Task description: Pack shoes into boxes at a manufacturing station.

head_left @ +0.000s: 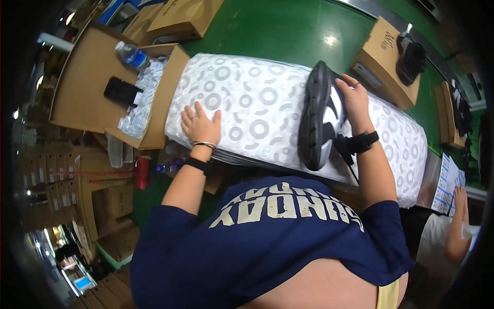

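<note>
Shoe (320,118) is over the paper stack (247,110), right of its middle, R hand (356,103) part-closed on the shoe's upper, prob. to keep it sole-left, while L hand (202,126), fingers spread, nothing held, lies flat on stack's left end, I'd guess from here to stop sheets slipping.

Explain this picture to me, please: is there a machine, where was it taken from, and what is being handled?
No machine: these are a person's bare hands, seen from above by a wide camera worn on their head, which bends straight edges. The left hand lies spread on patterned white paper. The right hand is at a dark shoe, turned so its sole faces left; how firmly it grips is hard to see. Beyond is a green surface. To the left, an open cardboard box has paper slips inside.
</note>
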The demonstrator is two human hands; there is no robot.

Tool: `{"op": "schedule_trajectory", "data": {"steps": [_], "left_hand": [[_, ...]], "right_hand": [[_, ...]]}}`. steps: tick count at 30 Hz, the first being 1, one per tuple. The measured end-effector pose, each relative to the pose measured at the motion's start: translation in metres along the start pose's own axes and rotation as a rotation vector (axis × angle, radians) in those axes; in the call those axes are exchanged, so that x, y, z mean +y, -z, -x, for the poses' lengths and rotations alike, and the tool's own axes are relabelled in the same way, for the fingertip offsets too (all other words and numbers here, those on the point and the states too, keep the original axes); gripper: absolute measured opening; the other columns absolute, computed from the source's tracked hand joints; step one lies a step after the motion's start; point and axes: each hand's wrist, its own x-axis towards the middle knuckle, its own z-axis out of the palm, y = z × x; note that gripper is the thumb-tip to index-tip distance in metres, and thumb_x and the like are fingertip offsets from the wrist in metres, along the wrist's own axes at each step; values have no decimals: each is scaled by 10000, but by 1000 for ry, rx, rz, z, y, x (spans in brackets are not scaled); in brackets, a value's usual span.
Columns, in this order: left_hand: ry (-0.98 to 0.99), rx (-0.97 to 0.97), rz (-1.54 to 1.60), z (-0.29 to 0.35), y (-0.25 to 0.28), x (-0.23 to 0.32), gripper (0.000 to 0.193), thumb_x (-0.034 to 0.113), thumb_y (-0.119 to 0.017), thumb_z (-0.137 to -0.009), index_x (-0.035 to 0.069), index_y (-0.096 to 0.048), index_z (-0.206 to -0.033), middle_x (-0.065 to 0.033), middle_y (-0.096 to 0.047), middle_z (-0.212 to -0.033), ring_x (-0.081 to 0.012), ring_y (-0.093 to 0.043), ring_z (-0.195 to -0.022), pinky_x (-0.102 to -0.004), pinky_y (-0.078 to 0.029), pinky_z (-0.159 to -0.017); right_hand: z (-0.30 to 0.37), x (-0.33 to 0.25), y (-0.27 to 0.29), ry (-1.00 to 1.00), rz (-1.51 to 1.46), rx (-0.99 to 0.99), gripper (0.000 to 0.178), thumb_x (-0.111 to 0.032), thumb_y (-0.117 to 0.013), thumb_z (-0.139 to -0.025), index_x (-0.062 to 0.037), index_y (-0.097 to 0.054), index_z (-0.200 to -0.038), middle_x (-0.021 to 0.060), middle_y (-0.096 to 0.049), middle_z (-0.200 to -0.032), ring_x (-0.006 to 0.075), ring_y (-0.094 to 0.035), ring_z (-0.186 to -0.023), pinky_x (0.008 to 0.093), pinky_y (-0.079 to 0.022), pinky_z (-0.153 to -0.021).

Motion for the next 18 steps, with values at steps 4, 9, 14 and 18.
{"op": "schedule_trajectory", "data": {"steps": [4,9,14,18], "left_hand": [[18,-50,-2,-1,2,0,713,451,-493,-782,-13,-291,-1283,-277,-256,-1322,-404,-200,-1244,-472,-136,-1015],[-25,-60,-17,-4,-1,0,685,434,-475,-799,-37,-305,-1267,-253,-292,-1314,-386,-233,-1232,-464,-164,-1002],[-70,-79,-38,-6,3,6,643,416,-494,-796,0,-339,-1261,-234,-333,-1295,-371,-272,-1209,-462,-197,-985],[-228,37,150,-19,-12,-7,535,276,-618,-708,-27,-474,-1125,-201,-466,-1171,-329,-436,-1069,-434,-349,-891]], "right_hand": [[-1,6,1,27,40,13,451,-220,-628,-754,83,-530,-1073,148,-598,-957,137,-562,-811,226,-433,-739],[2,3,-3,-2,0,25,425,-210,-621,-766,73,-536,-1071,132,-604,-926,137,-560,-789,223,-434,-722],[2,7,4,85,175,93,447,-236,-632,-754,67,-537,-1068,133,-611,-905,143,-565,-777,232,-436,-717],[4,14,3,69,314,208,516,-304,-637,-737,64,-514,-1077,194,-598,-944,254,-576,-861,321,-432,-779]]}}
